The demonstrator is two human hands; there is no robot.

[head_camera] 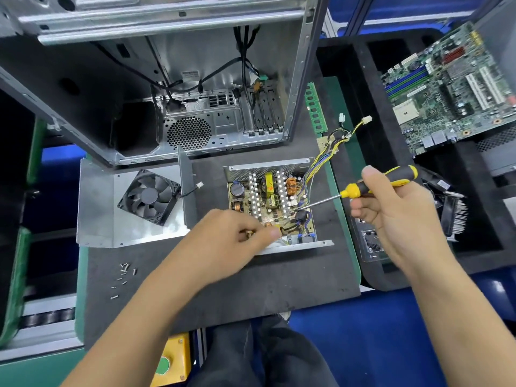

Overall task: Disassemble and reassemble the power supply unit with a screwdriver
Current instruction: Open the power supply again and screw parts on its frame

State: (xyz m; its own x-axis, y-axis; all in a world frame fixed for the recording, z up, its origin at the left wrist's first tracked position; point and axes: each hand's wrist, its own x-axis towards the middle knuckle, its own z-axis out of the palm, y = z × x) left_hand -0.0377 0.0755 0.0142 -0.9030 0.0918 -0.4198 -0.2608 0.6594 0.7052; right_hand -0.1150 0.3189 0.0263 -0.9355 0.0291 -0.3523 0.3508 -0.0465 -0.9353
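Note:
The power supply unit (293,245) lies open on the dark mat, its circuit board with heatsinks and coils exposed. Its removed cover (95,208), with the black fan (149,196) attached, lies to the left. My right hand (391,208) grips a yellow-and-black screwdriver (360,188); the shaft slants down-left and its tip sits among the wires at the board's right side. My left hand (231,241) rests at the unit's near-left corner, fingers curled over the board edge and pinching something small there. A bundle of wires (329,146) leaves the unit's far right corner.
Several loose screws (124,273) lie on the mat (251,289) at the near left. An empty computer case (167,79) stands behind the unit. A RAM stick (315,107) lies beside the case. A motherboard (452,88) sits far right, a finned cooler (455,216) below it.

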